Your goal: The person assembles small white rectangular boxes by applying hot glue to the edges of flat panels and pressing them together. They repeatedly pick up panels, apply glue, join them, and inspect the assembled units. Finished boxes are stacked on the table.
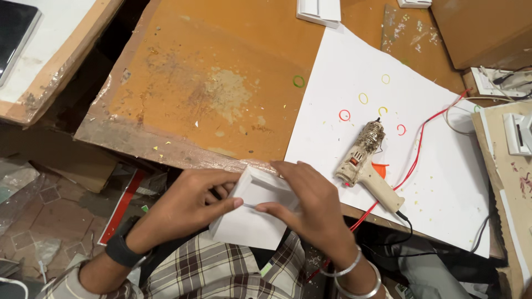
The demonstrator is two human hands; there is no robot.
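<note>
Both my hands hold a small white box-like frame (256,213) of card or foam board at the near edge of the brown worktable (221,83). My left hand (185,205) grips its left side, thumb across the front; a dark band is on that wrist. My right hand (310,202) clasps the right side, fingers over the top edge, with two silver bangles on that wrist. The piece hovers above my lap in checked cloth.
A worn glue gun (366,160) lies on a large white sheet (354,94) to the right, with a red wire (415,155) and black cord beside it. White plastic pieces (318,11) sit at the back. A cardboard box (482,27) stands far right.
</note>
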